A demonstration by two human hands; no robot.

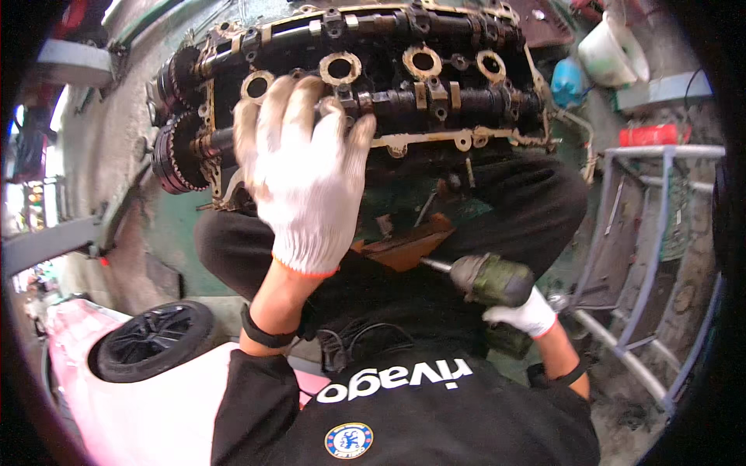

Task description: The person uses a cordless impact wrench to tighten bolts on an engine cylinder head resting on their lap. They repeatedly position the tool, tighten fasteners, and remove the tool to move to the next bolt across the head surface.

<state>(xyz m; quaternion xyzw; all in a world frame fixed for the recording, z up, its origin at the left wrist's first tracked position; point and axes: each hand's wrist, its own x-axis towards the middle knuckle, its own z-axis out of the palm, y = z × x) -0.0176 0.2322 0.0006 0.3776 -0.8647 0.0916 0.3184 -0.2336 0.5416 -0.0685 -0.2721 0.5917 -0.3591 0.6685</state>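
My left hand point(309, 167) spread over engine point(396, 105), likely heavy, oily, best held by its ends; right hand point(527, 314) gripping drill point(497, 280).

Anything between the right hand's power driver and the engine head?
In this view, a brown angular piece lies between the power driver in the right hand and the engine head, close to the tool's tip. Depth is unclear, so it may sit below the path. The left hand covers part of the head's left side.

The engine head point(400, 102) lies ahead, a wheel point(155, 340) left, a metal frame point(674, 151) right.
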